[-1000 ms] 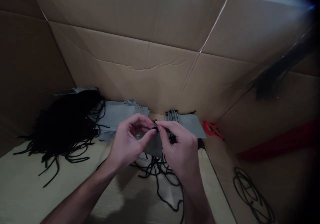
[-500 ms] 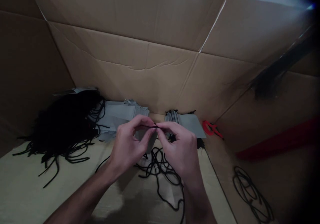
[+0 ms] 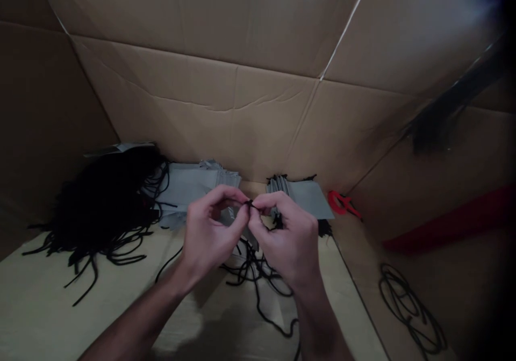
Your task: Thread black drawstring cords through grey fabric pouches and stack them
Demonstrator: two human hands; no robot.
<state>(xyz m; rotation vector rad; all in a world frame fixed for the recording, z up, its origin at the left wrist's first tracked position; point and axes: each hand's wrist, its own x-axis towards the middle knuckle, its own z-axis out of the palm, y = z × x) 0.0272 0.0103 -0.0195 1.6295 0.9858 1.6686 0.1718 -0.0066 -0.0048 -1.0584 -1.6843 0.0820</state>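
Observation:
My left hand (image 3: 213, 232) and my right hand (image 3: 288, 235) meet fingertip to fingertip above the table. Both pinch a short black cord (image 3: 250, 203), which looks knotted or looped between the thumbs and forefingers. Below the fingers hangs a grey flat piece (image 3: 252, 240), mostly hidden behind my hands; whether it is joined to the cord I cannot tell. Loose black cord (image 3: 258, 296) lies in curls on the table under my right wrist.
A heap of black cords (image 3: 105, 210) lies at the left. Grey sheets (image 3: 189, 181) are stacked by the cardboard wall (image 3: 193, 87), and corded grey pieces (image 3: 310, 197) stand further right. Red-handled scissors (image 3: 342, 202) and a coiled black cord (image 3: 409, 307) lie at the right.
The cord between my fingertips now shows as a small bunched knot or loop instead of a flatter strand. My hands stay in nearly the same place; the view has shifted slightly.

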